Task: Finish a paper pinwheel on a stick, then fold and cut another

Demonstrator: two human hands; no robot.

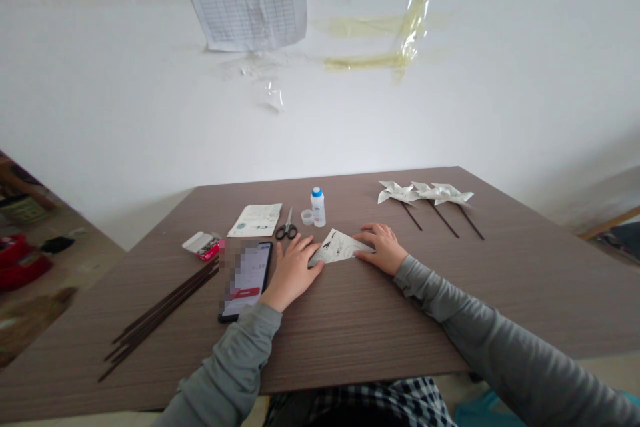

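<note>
A printed paper (339,246) folded into a triangle lies on the brown table in front of me. My left hand (293,271) grips its left corner, with the thumb at the lower edge and the fingers along the upper side. At the right corner, my right hand (384,248) holds the paper between thumb and fingers. The fingertips partly cover both corners. Just beyond the paper stand a white bottle with a blue cap (317,207) and a small clear cup (307,217). Scissors (287,227) with black handles lie near my left fingers.
A phone (246,280) lies left of my left hand, beside several dark sticks (163,310) and an open red-and-white box (204,245). Flat printed paper (255,219) lies behind. Three paper pinwheels (425,194) on sticks rest at the back right. A white wall (320,133) borders the table.
</note>
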